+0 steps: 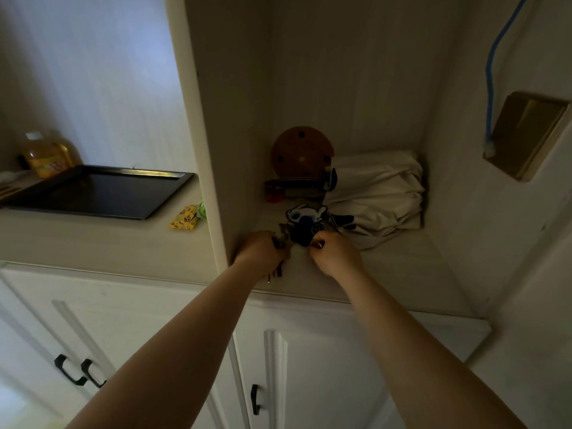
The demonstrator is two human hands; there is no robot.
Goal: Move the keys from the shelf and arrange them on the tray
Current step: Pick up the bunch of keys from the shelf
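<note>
A bunch of keys [305, 232] with a dark blue fob and a white cartoon charm [305, 213] lies on the white shelf [399, 267] inside the cabinet niche. My left hand [261, 250] is closed on keys at the bunch's left side; a few key tips hang below its fingers. My right hand [335, 250] pinches a ring or key at the bunch's right side. The dark metal tray [168, 193] sits on the counter to the left, beyond the niche's side wall.
A white cloth bag [380, 193] and a round wooden disc [301, 156] stand behind the keys. A yellow packet [184, 220] lies by the tray, a yellow bottle [46, 157] behind it. The niche's side panel [213, 168] separates shelf and tray. Cabinet doors are below.
</note>
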